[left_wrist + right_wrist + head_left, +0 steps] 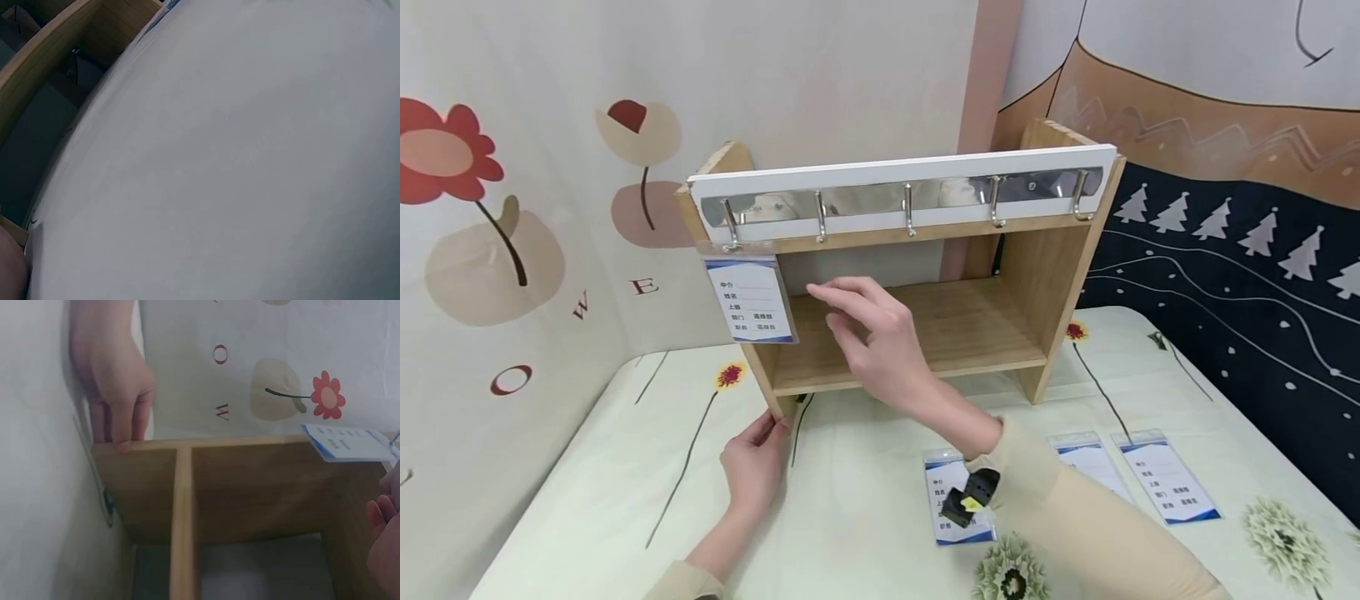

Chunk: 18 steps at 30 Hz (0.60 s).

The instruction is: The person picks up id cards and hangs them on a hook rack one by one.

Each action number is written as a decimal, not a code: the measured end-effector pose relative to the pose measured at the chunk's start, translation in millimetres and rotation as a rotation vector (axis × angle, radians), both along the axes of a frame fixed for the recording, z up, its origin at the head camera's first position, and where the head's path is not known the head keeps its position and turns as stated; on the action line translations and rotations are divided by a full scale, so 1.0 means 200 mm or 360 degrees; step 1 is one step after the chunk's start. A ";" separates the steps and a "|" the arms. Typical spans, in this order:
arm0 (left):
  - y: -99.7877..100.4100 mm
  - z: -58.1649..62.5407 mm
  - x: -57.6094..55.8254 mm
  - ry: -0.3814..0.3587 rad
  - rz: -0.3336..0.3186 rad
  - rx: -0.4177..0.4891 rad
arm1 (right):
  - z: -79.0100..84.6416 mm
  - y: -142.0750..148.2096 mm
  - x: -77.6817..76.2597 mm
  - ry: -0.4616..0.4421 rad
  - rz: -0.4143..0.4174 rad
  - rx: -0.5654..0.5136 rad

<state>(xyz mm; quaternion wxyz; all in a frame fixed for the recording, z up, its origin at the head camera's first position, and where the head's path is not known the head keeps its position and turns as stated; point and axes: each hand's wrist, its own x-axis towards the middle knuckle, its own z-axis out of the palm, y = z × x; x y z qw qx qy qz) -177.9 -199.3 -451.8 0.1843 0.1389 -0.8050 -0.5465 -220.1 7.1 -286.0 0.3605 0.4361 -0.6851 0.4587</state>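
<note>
A small wooden shelf (pixel 985 325) stands on the table, with a row of silver hooks (pixel 908 208) along its white top rail. From the leftmost hook hangs a clear-sleeved name badge (pixel 750 300) with blue corners and printed Chinese text. My left hand (pixel 754 462) grips the bottom of the shelf's left side panel, thumb at its front edge; the right wrist view shows this hand (pixel 119 381) too. Right of the hanging badge, my right hand (pixel 880 337) is raised before the shelf opening, fingers extended and slightly bent, holding nothing.
Three more name badges lie on the table: one (pixel 943 487) partly behind my right wrist, one (pixel 1086 457) partly covered by the sleeve, another (pixel 1168 479) at the right. The pale flowered tablecloth (pixel 857 492) spreads in front. Printed curtains (pixel 865 75) stand behind.
</note>
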 end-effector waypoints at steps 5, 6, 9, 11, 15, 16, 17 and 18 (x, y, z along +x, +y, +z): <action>0.01 0.01 0.00 -0.0015 -0.0007 0.0005 | -0.09 0.14 0.03 -0.0068 0.0040 0.0071; 0.01 0.01 0.00 -0.0009 -0.0005 -0.0005 | -0.11 0.17 0.04 -0.0086 0.0047 0.0091; 0.01 0.01 0.00 0.0009 0.0011 -0.0041 | -0.18 0.25 0.07 -0.0138 0.0072 0.0151; 0.00 0.01 0.00 0.0014 0.0027 -0.0048 | -0.22 0.31 0.09 -0.0168 0.0077 0.0198; -0.01 0.00 0.00 0.0002 0.0040 -0.0033 | -0.30 0.41 0.11 -0.0204 0.0072 0.0284; -0.01 0.00 0.00 0.0001 0.0034 -0.0029 | -0.32 0.44 0.11 -0.0221 0.0069 0.0296; -0.01 0.00 0.00 0.0003 0.0031 -0.0026 | -0.33 0.46 0.11 -0.0235 0.0059 0.0303; -0.01 0.00 0.00 0.0003 0.0024 -0.0029 | -0.34 0.49 0.11 -0.0260 0.0049 0.0306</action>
